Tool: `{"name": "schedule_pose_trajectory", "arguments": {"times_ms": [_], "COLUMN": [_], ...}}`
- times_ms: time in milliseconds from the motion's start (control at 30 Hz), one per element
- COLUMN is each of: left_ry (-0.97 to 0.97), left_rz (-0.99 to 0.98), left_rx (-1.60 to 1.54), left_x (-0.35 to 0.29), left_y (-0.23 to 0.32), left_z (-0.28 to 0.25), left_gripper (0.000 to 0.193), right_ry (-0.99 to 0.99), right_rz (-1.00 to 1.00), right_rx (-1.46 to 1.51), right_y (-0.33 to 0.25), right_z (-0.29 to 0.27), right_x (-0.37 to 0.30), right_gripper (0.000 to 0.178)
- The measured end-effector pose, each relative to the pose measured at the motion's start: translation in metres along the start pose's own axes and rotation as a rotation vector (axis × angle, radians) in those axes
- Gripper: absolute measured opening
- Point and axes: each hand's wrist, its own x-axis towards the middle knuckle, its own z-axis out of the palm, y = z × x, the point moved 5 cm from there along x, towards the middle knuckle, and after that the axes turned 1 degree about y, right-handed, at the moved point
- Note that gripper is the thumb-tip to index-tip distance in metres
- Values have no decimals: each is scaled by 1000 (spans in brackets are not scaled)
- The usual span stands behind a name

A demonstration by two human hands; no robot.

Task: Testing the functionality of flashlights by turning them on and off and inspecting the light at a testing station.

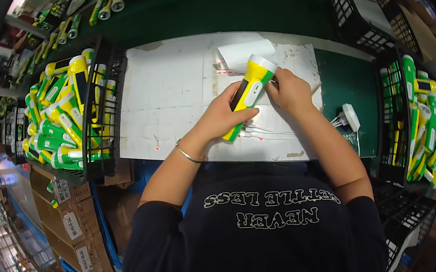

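My left hand (pixel 221 114) is wrapped round the barrel of a yellow and green flashlight (pixel 255 84), which lies slanted with its pale wide head up and to the right. A grey panel with a small switch runs along its side. Just right of the flashlight's head is my right hand (pixel 293 92), its fingers curled together near a small dark thing that I cannot make out. Below both hands is a worn white board (pixel 169 98). A curled white sheet (pixel 245 52) lies on it behind the flashlight.
At the left a black crate (pixel 115 67) is heaped with similar flashlights; another crate (pixel 392 138) of them stands at the right. A round white device (pixel 350 117) with a cord sits on the green table (pixel 351 77). Cardboard boxes (pixel 79 209) are stacked lower left.
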Motion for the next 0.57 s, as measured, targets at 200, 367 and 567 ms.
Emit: {"name": "schedule_pose_trajectory", "arguments": {"times_ms": [200, 367, 567], "left_ry": [144, 126, 83], "left_rz": [45, 103, 132], "left_rx": [-15, 10, 123], "left_x": [10, 18, 21], "left_y": [-5, -2, 3], "left_z": [-8, 9, 24], "left_gripper": [65, 62, 64], "right_ry": [-102, -201, -145], "right_rz": [69, 34, 59], "right_rx": [622, 1094, 977], "right_y": [32, 7, 11], "right_z": [9, -21, -29], "right_x": [-14, -30, -37], "right_gripper": [19, 14, 25]}}
